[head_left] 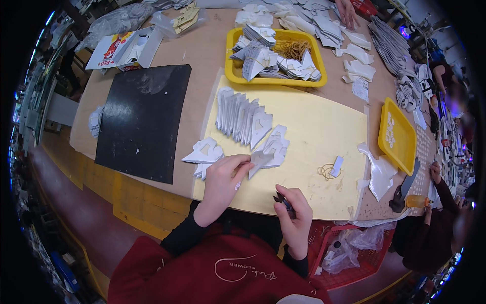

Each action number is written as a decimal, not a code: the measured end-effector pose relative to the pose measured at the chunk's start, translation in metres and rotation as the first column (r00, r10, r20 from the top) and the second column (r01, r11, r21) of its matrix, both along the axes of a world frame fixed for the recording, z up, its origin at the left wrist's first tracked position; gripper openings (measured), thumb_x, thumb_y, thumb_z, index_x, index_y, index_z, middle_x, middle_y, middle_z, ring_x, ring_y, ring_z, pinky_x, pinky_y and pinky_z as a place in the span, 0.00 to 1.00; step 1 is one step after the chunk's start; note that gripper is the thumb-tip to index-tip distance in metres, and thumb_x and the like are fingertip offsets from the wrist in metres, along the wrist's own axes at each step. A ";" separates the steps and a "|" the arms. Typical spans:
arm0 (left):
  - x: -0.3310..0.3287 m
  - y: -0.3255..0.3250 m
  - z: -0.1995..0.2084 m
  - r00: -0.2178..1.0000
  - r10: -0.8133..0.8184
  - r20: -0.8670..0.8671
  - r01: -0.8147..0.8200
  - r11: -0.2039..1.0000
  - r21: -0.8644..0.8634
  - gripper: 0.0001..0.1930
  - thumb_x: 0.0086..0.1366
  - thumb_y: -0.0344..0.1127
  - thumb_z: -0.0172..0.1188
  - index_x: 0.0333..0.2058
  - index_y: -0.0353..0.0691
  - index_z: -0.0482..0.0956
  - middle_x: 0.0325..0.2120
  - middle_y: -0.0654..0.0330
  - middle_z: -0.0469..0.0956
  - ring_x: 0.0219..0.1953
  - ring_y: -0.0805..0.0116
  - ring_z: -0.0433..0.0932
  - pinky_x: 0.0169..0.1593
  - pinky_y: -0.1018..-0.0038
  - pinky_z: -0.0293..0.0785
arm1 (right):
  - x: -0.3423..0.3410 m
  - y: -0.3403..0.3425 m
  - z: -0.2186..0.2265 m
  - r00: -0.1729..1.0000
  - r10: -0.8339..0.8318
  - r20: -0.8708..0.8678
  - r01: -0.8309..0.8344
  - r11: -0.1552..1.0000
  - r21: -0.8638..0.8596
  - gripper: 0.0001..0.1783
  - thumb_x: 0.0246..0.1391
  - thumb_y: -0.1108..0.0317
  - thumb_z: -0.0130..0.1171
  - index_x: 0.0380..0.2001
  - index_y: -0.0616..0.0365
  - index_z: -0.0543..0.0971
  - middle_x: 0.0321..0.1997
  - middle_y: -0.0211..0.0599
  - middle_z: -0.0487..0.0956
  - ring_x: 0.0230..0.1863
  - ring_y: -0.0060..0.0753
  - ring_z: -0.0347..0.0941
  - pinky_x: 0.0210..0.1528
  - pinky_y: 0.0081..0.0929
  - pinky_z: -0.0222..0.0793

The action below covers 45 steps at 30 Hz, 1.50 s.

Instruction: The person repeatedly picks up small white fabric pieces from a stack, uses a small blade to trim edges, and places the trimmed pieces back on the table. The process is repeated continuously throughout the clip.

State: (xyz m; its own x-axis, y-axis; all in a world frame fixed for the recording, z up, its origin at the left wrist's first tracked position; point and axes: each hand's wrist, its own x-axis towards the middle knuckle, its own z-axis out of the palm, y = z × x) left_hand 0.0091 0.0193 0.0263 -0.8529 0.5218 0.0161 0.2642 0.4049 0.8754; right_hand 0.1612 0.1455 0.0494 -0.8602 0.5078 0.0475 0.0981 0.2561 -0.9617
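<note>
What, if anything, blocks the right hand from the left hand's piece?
Nothing visible: only the yellow sheet shows between the black tool in the right hand and the pale piece in the left hand.

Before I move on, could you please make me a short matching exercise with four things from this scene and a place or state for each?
Things:
1. Left hand
2. Black board
3. Right hand
4. Red basket

Places and states:
A. Has a small dark tool in its grip
B. Contains crumpled clear plastic
C. Pinches a pale flat piece between thumb and fingers
D. Lies flat to the left of the yellow sheet

Right pairs: 1-C, 2-D, 3-A, 4-B.
</note>
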 end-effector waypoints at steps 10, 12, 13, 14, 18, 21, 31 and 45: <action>0.009 -0.019 0.015 0.771 -0.237 0.591 -0.106 0.868 0.486 0.09 0.68 0.22 0.58 0.46 0.31 0.76 0.35 0.60 0.78 0.35 0.77 0.77 0.41 0.81 0.75 | -0.038 -0.001 -0.002 0.991 0.114 -0.066 -0.082 0.926 0.369 0.22 0.48 0.80 0.65 0.50 0.58 0.81 0.33 0.38 0.78 0.29 0.36 0.77 0.30 0.27 0.71; 0.008 -0.022 0.014 0.863 -0.245 0.442 0.007 0.880 0.475 0.10 0.66 0.22 0.59 0.46 0.32 0.77 0.35 0.60 0.77 0.35 0.77 0.77 0.42 0.80 0.75 | -0.039 -0.001 -0.004 0.991 0.124 -0.054 -0.096 0.925 0.368 0.22 0.48 0.80 0.65 0.49 0.58 0.81 0.33 0.39 0.78 0.29 0.37 0.77 0.30 0.28 0.71; 0.003 -0.024 0.015 0.921 -0.258 0.293 0.123 0.904 0.409 0.11 0.65 0.22 0.60 0.47 0.33 0.78 0.35 0.60 0.77 0.35 0.76 0.78 0.42 0.78 0.76 | -0.039 -0.002 -0.004 0.991 0.124 -0.048 -0.099 0.931 0.350 0.22 0.48 0.80 0.65 0.49 0.58 0.81 0.33 0.39 0.78 0.29 0.37 0.77 0.30 0.28 0.71; 0.000 -0.025 0.015 0.950 -0.282 0.138 0.226 0.920 0.321 0.13 0.64 0.22 0.62 0.47 0.33 0.79 0.35 0.60 0.77 0.35 0.75 0.79 0.42 0.77 0.77 | -0.038 -0.003 -0.004 0.992 0.123 -0.041 -0.102 0.937 0.333 0.22 0.48 0.80 0.65 0.49 0.58 0.81 0.33 0.39 0.78 0.29 0.37 0.77 0.29 0.28 0.71; 0.002 -0.022 0.020 0.935 -0.282 0.216 0.187 0.908 0.374 0.17 0.61 0.20 0.64 0.49 0.33 0.79 0.34 0.62 0.77 0.34 0.77 0.76 0.41 0.80 0.74 | -0.040 -0.003 -0.002 0.994 0.101 -0.030 -0.085 0.938 0.337 0.22 0.48 0.80 0.64 0.49 0.59 0.81 0.32 0.39 0.78 0.28 0.37 0.77 0.29 0.28 0.71; 0.002 -0.019 0.022 0.937 -0.235 0.260 0.127 0.919 0.373 0.18 0.60 0.23 0.66 0.50 0.35 0.80 0.31 0.62 0.77 0.32 0.75 0.77 0.40 0.78 0.76 | -0.041 -0.001 -0.001 0.996 0.086 -0.020 -0.075 0.943 0.324 0.22 0.48 0.81 0.64 0.49 0.60 0.81 0.32 0.40 0.78 0.28 0.38 0.77 0.29 0.28 0.70; -0.003 -0.020 0.024 0.930 -0.273 0.247 0.168 0.912 0.374 0.21 0.57 0.18 0.66 0.51 0.32 0.79 0.32 0.64 0.77 0.33 0.80 0.74 0.40 0.81 0.73 | -0.045 0.000 0.002 0.995 0.088 -0.054 -0.065 0.938 0.340 0.22 0.44 0.82 0.65 0.47 0.63 0.82 0.31 0.41 0.79 0.28 0.39 0.77 0.29 0.29 0.71; -0.002 -0.026 0.029 0.961 -0.251 0.120 0.194 0.913 0.360 0.19 0.55 0.17 0.68 0.47 0.31 0.81 0.32 0.61 0.80 0.31 0.78 0.76 0.37 0.80 0.72 | -0.044 -0.010 -0.001 0.992 0.070 -0.107 -0.041 0.966 0.256 0.22 0.43 0.83 0.64 0.46 0.64 0.82 0.32 0.43 0.79 0.28 0.39 0.77 0.28 0.28 0.71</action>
